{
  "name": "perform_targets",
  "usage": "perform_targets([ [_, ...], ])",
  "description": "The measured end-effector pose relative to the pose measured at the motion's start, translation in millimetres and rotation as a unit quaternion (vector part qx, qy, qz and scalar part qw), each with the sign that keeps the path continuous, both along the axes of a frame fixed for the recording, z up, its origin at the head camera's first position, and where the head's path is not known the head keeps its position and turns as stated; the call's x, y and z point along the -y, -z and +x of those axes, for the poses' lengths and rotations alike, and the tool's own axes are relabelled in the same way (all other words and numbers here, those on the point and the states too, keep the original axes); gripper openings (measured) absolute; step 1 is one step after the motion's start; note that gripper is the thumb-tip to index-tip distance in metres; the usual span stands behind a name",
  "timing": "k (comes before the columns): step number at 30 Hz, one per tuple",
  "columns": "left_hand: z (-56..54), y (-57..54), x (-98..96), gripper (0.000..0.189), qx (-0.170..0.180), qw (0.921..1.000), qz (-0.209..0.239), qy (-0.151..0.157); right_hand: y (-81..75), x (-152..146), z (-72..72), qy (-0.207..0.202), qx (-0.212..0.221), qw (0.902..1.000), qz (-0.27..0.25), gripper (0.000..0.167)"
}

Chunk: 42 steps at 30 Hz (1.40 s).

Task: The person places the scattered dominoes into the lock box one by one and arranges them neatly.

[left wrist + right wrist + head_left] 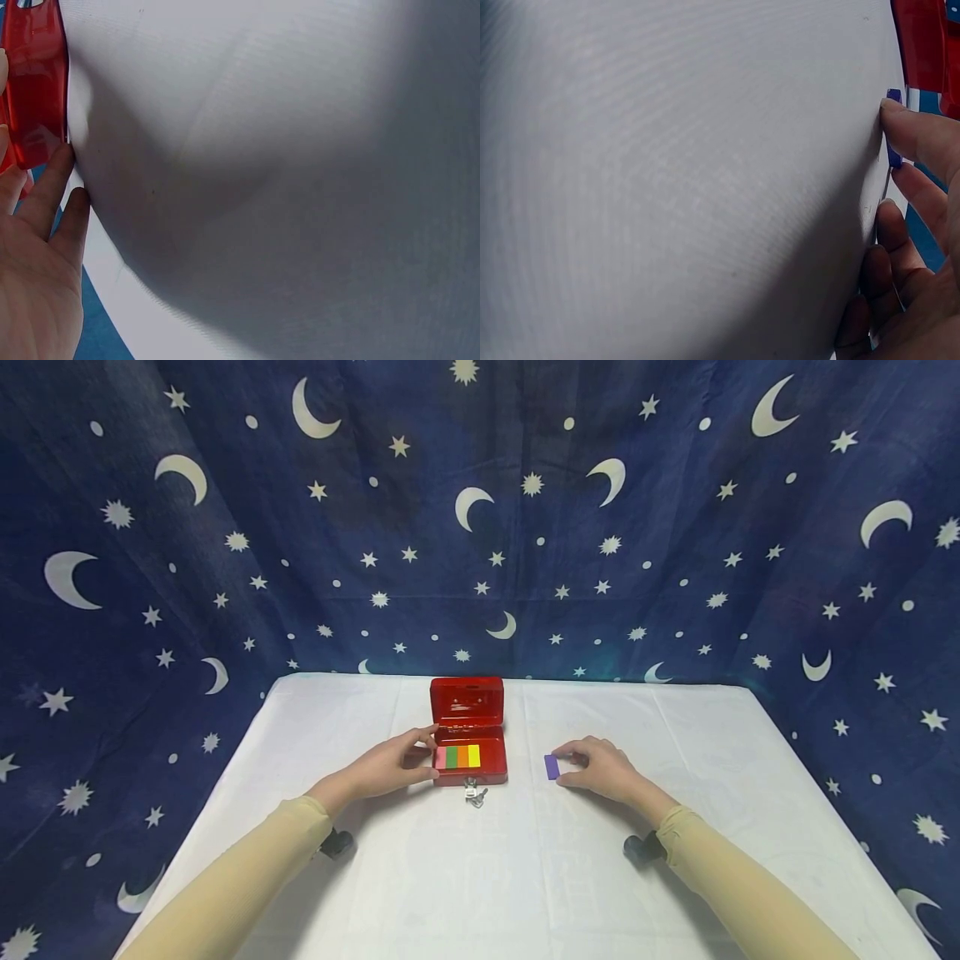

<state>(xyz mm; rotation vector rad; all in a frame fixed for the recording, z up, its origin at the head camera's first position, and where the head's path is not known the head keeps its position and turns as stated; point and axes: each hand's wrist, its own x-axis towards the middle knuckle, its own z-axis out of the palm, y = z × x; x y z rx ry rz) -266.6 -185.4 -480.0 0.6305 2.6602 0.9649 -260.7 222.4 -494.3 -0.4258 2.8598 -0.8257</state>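
An open red metal cash box [495, 756] stands on the white table, its lid raised toward the back. Pink, green, orange and yellow blocks [458, 757] lie side by side in its left part. My left hand [382, 766] is at the box's left side, fingers and thumb spread along it; in the left wrist view, nearly straight fingers touch the red box [36, 82]. To the right of the box, my right hand [603, 770] pinches a small flat purple block [552, 767] by its ends, between thumb and index finger. The purple block [894, 135] appears edge-on in the right wrist view.
A small padlock [470, 790] with keys [477, 798] hangs at the front of the box. White cloth [480, 885] covers the table. Behind it and along both sides hangs a dark blue curtain [420, 585] with moons and stars.
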Motion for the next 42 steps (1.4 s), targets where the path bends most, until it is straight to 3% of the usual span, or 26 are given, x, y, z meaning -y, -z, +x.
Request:
perform_targets([
  [42,-0.2,0.5,-1.2,0.046,0.012,0.9999,0.006,-0.01,3.7,2.0,2.8,0.024,-0.007,0.9996,0.013,0.045],
])
